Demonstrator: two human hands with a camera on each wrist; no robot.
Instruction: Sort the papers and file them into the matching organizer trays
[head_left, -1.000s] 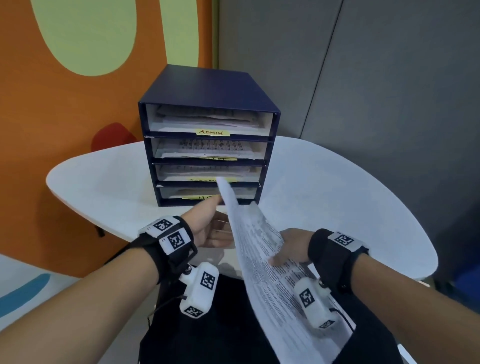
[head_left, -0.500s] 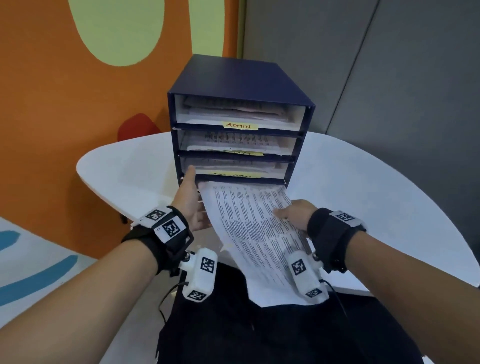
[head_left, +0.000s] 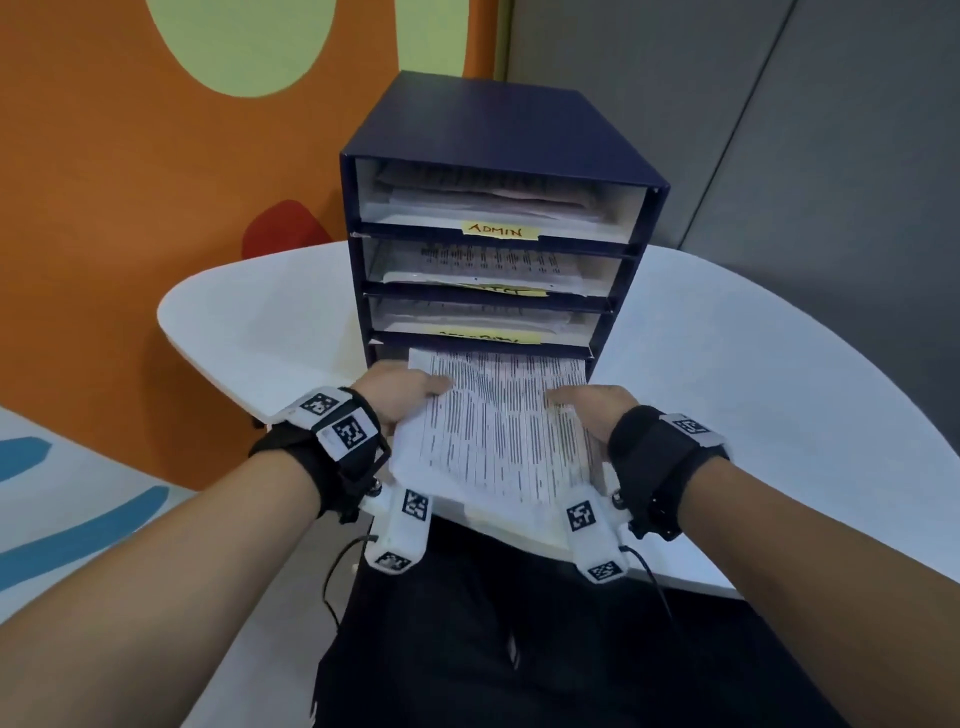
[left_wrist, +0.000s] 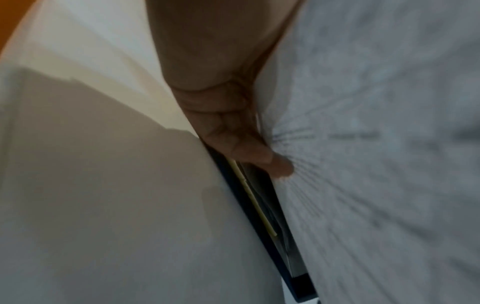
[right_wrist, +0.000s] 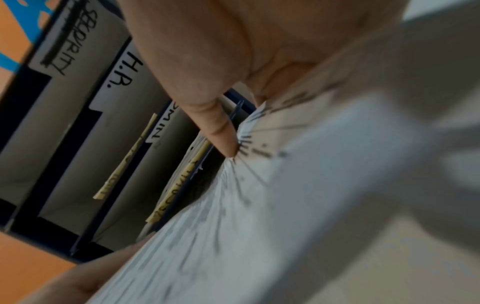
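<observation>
A printed white paper sheet (head_left: 498, 421) lies with its far edge inside the lowest tray of the dark blue four-tray organizer (head_left: 498, 218) on the white rounded desk (head_left: 753, 374) — the near part hangs out over the desk edge. The left hand (head_left: 400, 395) pinches the sheet's left side, thumb on top, so this grip is clamped on the paper. The right hand (head_left: 592, 405) holds the right side in the same way. The upper trays carry papers; the top yellow label (head_left: 500, 230) reads ADMIN.

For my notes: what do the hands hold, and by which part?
Both hold the paper: left hand grips its left edge, right hand its right edge.
</observation>
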